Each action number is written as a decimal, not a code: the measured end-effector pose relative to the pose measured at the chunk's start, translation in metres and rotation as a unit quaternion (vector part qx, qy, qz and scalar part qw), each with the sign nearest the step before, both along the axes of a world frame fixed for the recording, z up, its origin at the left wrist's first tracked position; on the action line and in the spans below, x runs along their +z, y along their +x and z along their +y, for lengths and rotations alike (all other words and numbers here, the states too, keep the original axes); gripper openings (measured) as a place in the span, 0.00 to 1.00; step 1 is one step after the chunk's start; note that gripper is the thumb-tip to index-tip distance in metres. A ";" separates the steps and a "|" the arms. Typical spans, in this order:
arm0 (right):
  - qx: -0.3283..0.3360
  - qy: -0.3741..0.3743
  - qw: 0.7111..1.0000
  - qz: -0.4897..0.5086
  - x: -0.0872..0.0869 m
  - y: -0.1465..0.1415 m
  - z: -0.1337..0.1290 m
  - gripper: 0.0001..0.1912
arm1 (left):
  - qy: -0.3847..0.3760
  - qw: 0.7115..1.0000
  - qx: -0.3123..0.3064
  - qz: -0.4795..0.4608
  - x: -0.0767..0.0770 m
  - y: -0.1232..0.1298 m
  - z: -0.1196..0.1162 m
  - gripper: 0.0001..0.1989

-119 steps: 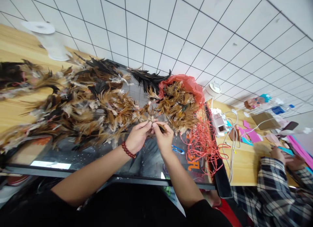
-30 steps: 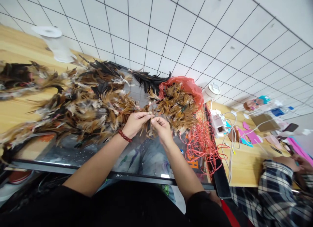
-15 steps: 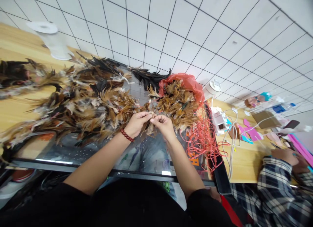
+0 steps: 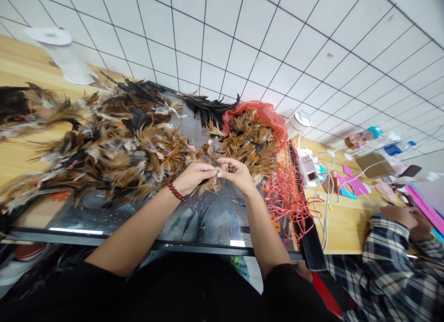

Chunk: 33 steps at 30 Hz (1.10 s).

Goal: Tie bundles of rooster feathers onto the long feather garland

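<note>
My left hand (image 4: 196,176), with a dark red bead bracelet (image 4: 176,191) on its wrist, pinches with thumb and forefinger. My right hand (image 4: 236,174) meets it tip to tip, its thumb and forefinger also pressed together. A tiny pale end of feather trim seems to sit between the fingertips; its exact shape is too small to make out. Brown feather trim (image 4: 149,146) spreads in a heap on the left. More brown feathers (image 4: 255,137) lie behind my right hand, partly in a red plastic bag (image 4: 258,108).
Under the hands is a glossy dark panel (image 4: 121,215). Tangled red string (image 4: 287,197) lies right, near a white power strip (image 4: 310,169) with cables and a white lidded cup (image 4: 299,122). A white spool (image 4: 52,36) stands far left. Another person's plaid sleeve (image 4: 386,243) is at right.
Both hands stay together at the same place. The right hand's fingers have turned and lifted slightly, and the wrist has swung a little to the right. The view has shifted slightly.
</note>
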State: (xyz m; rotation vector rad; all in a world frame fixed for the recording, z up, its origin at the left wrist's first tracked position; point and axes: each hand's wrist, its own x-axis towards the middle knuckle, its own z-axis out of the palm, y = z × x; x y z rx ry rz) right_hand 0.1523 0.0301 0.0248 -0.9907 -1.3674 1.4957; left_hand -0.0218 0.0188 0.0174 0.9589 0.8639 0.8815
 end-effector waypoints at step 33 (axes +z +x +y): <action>-0.108 0.130 0.945 -0.280 -0.003 0.007 -0.002 0.11 | 0.003 0.982 0.182 -0.043 0.002 -0.006 0.009 0.13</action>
